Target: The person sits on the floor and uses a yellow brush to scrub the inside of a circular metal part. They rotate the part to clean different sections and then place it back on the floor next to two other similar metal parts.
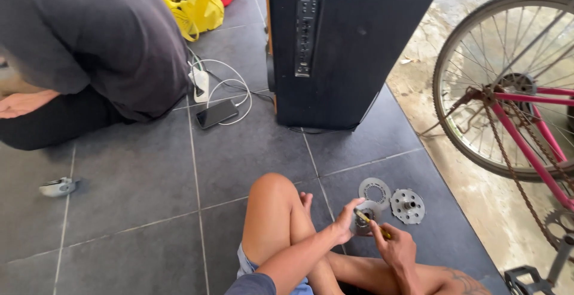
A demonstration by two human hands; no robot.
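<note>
I sit on the grey tiled floor with my knee raised. My left hand grips a round metal hub part held just above the tiles. My right hand holds a yellow-handled tool, whose tip rests in the part's centre. Two more metal discs lie on the tile just beyond my hands: a flat toothed ring and a disc with a raised centre.
A tall black speaker box stands ahead. A pink bicycle with wheel, chain and pedal is at the right. Another person sits at the left, beside a phone on a white charger cable, yellow and red bags, and a small grey object.
</note>
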